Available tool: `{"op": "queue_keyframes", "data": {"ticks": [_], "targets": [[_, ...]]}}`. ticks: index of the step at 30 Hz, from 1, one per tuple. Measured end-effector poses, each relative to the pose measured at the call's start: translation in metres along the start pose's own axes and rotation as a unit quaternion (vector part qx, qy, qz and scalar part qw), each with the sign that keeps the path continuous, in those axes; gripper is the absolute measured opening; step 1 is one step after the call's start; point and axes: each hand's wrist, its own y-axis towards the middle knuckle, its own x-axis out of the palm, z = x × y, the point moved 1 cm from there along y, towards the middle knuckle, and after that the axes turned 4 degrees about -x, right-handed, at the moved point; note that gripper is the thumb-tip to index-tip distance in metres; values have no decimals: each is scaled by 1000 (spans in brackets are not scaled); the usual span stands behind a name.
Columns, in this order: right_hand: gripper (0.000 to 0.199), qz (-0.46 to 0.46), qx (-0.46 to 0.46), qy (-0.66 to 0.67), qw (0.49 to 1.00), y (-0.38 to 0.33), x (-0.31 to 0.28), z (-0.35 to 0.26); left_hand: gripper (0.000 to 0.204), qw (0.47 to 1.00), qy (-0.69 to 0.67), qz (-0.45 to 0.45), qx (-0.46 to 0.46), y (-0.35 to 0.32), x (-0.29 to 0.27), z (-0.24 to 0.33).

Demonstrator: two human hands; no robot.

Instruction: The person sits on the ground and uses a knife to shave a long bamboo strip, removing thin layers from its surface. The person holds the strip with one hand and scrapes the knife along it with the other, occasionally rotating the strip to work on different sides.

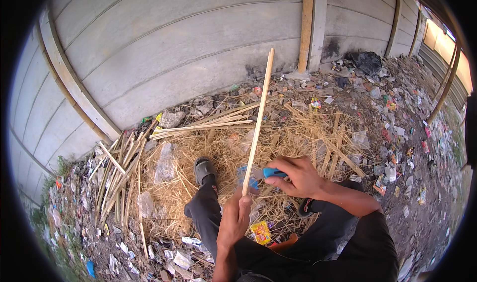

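My left hand (pixel 234 217) grips the lower end of a long pale bamboo strip (pixel 258 118), which points up and away toward the wall. My right hand (pixel 297 175) holds a knife with a blue handle (pixel 273 172) against the strip just above the left hand. The blade itself is hard to make out. My legs in dark trousers stretch out below, with a grey sandal (pixel 204 169) on the left foot resting on straw-like shavings (pixel 223 153).
A bundle of split bamboo strips (pixel 208 125) lies ahead, more sticks (pixel 117 175) lie at the left. A grey concrete wall (pixel 174 48) stands behind, with a wooden post (pixel 306 29). Litter and wrappers (pixel 392 133) cover the ground at right.
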Motion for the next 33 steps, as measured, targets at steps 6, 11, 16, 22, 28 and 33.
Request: {"op": "queue_keyframes", "data": {"ticks": [6, 11, 16, 22, 28, 33], "targets": [[32, 9, -103, -81, 991, -5, 17, -14, 42, 994, 51, 31, 94, 6, 4, 13], [32, 3, -112, -114, 987, -7, 18, -19, 40, 991, 92, 35, 90, 7, 8, 14], [34, 4, -106, -149, 983, -6, 19, -18, 35, 991, 102, 61, 59, 8, 12, 12], [33, 5, -112, -171, 979, -4, 19, -15, 47, 991, 88, 76, 62, 10, 15, 6], [32, 63, -5, -190, 980, 5, 0, 5, 52, 993, 101, 54, 11, 3, 17, -4], [37, 173, 204, -133, 955, 39, -82, 73, 55, 994, 90, -8, -58, -32, 10, -19]]}}
